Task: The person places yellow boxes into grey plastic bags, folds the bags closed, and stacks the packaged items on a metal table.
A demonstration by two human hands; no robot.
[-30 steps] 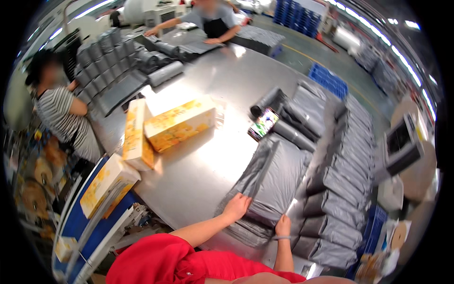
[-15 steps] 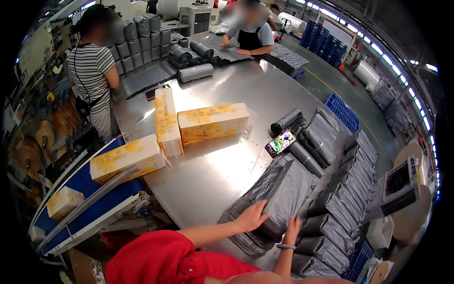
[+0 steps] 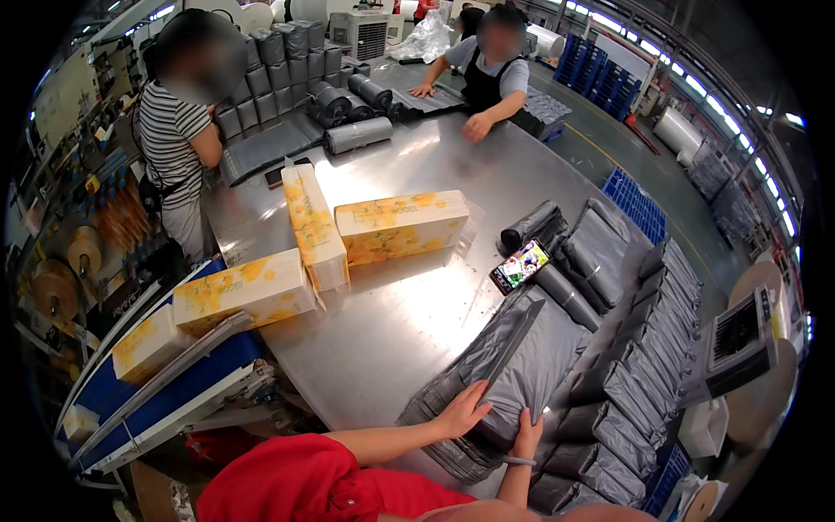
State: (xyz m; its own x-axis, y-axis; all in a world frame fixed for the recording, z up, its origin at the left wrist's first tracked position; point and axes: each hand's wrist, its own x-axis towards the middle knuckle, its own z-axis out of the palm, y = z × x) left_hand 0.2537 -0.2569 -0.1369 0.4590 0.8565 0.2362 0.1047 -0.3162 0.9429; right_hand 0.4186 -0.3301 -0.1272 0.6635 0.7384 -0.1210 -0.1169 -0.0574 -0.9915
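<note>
A stack of flat grey plastic bags (image 3: 544, 357) lies on the near right of the metal table, its top bag creased along a long dark fold. My left hand (image 3: 459, 412) rests on the stack's left edge with the fingers apart. At the near end, my right hand (image 3: 525, 437) has its fingers closed on the top bag, and creases run together at the fingertips. A grey band circles the right wrist. Beyond the stack, a lit phone (image 3: 520, 266) lies against grey rolls (image 3: 564, 291).
Yellow-and-white boxes (image 3: 400, 222) lie mid-table; others ride a blue conveyor (image 3: 235, 355) at left. Packed grey bundles (image 3: 622, 383) line the right edge. A person in stripes (image 3: 174, 130) stands far left; another in a black apron (image 3: 487, 83) works across the table.
Boxes on the conveyor have moved up toward the table, and the mid-table boxes have shifted slightly right. The apron-wearing person's arm now reaches over the table. My right fingers have drawn in on the bag.
</note>
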